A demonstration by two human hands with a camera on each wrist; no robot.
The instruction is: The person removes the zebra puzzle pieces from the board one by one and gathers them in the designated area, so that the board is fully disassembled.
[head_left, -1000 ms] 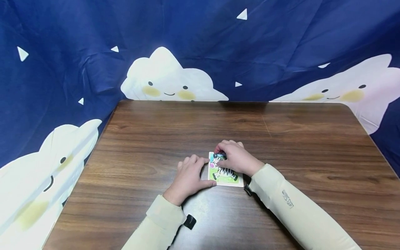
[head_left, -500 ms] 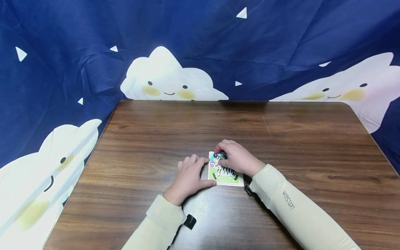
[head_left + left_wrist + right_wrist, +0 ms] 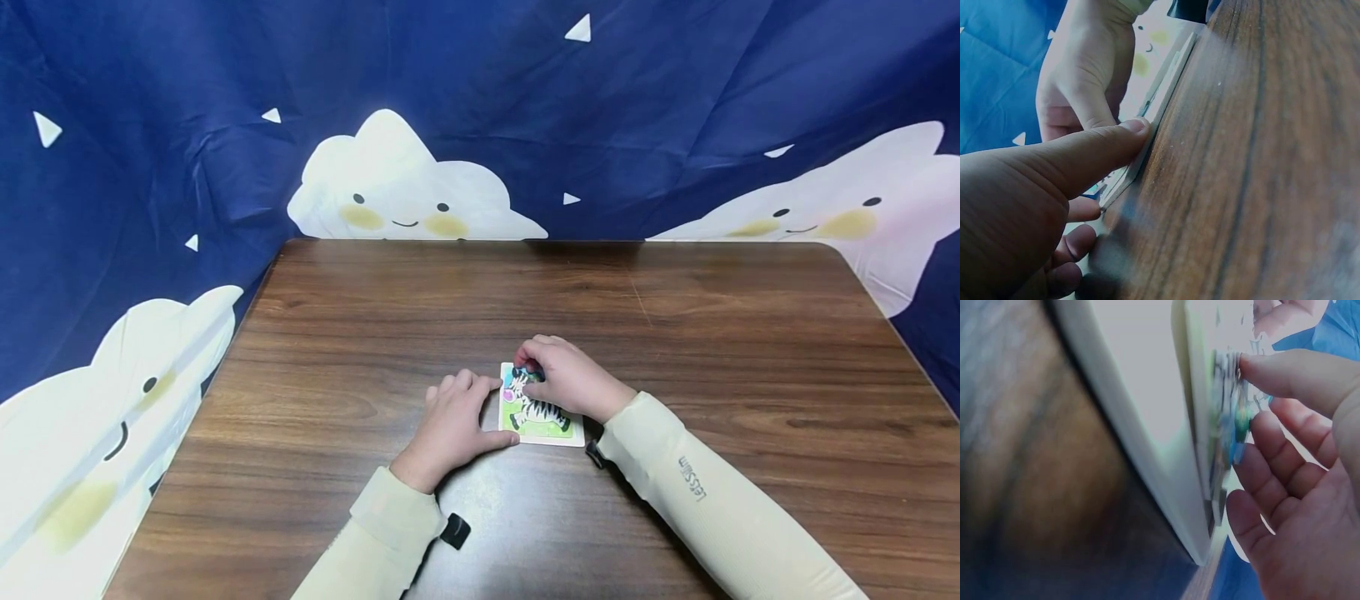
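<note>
A small wooden picture puzzle board (image 3: 553, 442) with a pale rim lies on the table, showing a striped zebra (image 3: 543, 411) on green ground. My left hand (image 3: 454, 423) rests at its left side, thumb tip at the near corner and index fingertip against the left edge, both fairly straight. Reaching over the board from the right, my right hand (image 3: 576, 379) pinches a puzzle piece (image 3: 1242, 422) with green and blue on it between thumb and fingers, near the zebra's head. That hand covers the board's upper right part. The right wrist view shows layered piece edges along the board.
The brown wood-grain table (image 3: 375, 333) extends around the board on all sides. Behind it hangs a dark blue cloth (image 3: 480, 67) printed with smiling clouds (image 3: 408, 187). Black straps (image 3: 455, 531) sit at both wrists, beside pale sleeves (image 3: 720, 492).
Both hands and the board stay practically in place. Since a second ago, the right fingers have drawn slightly closer together over the piece. The head view shifts a little.
</note>
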